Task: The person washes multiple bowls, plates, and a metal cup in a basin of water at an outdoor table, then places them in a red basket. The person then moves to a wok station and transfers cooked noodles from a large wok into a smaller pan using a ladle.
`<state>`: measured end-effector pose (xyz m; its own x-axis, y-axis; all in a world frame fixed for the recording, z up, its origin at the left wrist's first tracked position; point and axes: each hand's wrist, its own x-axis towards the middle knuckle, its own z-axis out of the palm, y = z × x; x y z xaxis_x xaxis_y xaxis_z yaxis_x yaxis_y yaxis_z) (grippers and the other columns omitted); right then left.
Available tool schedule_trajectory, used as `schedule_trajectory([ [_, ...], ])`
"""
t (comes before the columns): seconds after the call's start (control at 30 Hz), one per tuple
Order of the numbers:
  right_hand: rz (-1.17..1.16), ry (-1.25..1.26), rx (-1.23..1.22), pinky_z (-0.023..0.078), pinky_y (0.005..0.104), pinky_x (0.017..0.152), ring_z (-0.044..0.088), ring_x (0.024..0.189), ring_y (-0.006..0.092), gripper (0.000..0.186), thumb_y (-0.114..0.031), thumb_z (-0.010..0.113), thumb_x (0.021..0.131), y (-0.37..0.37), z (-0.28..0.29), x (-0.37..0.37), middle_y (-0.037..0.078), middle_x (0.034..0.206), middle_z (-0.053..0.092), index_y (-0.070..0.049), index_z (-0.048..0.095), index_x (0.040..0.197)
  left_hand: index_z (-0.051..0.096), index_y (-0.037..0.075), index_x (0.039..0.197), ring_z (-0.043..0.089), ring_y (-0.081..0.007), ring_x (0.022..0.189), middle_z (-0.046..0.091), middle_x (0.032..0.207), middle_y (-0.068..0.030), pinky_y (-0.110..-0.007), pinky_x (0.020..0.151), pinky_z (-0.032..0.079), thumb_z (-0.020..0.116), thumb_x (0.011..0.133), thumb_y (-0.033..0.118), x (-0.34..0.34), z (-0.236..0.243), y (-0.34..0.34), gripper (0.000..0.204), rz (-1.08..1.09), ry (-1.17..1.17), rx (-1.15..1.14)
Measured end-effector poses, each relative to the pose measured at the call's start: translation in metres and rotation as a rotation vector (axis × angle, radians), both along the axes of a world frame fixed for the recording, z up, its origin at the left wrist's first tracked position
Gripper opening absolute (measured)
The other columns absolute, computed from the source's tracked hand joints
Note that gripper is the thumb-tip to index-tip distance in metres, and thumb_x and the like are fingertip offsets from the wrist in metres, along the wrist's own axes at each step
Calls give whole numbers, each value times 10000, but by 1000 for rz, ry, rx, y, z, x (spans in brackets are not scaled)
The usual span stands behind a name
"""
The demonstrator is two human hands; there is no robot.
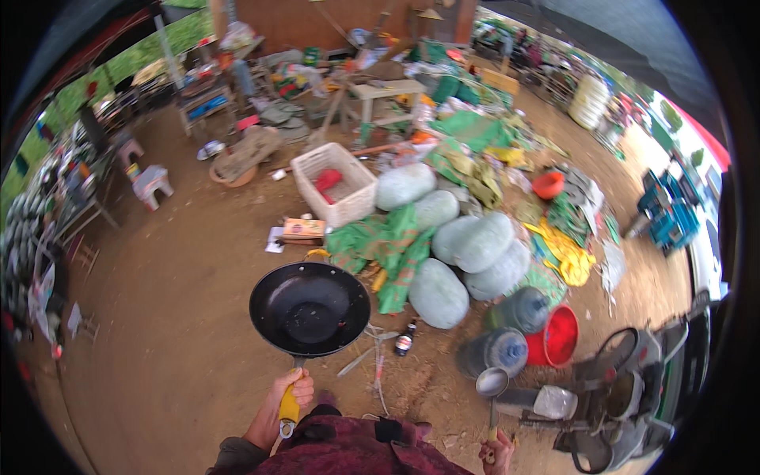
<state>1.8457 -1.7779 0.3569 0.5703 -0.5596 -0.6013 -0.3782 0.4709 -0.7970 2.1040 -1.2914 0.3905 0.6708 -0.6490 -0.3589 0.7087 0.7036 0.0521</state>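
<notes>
Head view: the left hand (290, 393) grips the yellow handle of a black pan (309, 308), held level above the dirt floor (174, 317). The right hand (497, 454) is closed around a small metal ladle (492, 383) near the water jugs (507, 336).

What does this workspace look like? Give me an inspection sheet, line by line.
Surface: bare dirt floor, littered toward the right.
Job's things: black frying pan with yellow handle; small metal ladle.
Clutter: pale stuffed sacks, green tarp, white crate, red bucket, water jugs, dark bottle.
Hands: left hand grips the pan handle; right hand holds the ladle's handle.
Cables: nothing seen.
Surroundings: open shelter, white plastic stool, small table, piled goods around.
</notes>
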Motion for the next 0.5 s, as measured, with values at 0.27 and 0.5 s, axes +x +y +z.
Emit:
schedule_trajectory([
  [0.27, 236, -149, 322, 398, 267, 417, 492, 496, 153, 362, 7, 489, 707, 116, 6, 235, 143, 724, 554, -63, 539, 1059, 573, 70, 906, 348, -67, 469, 366, 604, 41, -230, 425, 311, 514, 943, 289, -36, 4, 207, 230, 520, 117, 69],
  [0.5, 435, -53, 231, 401, 283, 378, 500, 471, 159, 323, 8, 515, 705, 227, 6, 431, 151, 696, 562, -58, 538, 1020, 550, 85, 869, 349, -63, 463, 353, 589, 44, -220, 417, 308, 527, 932, 261, -17, -13, 307, 188, 952, 161, -31],
])
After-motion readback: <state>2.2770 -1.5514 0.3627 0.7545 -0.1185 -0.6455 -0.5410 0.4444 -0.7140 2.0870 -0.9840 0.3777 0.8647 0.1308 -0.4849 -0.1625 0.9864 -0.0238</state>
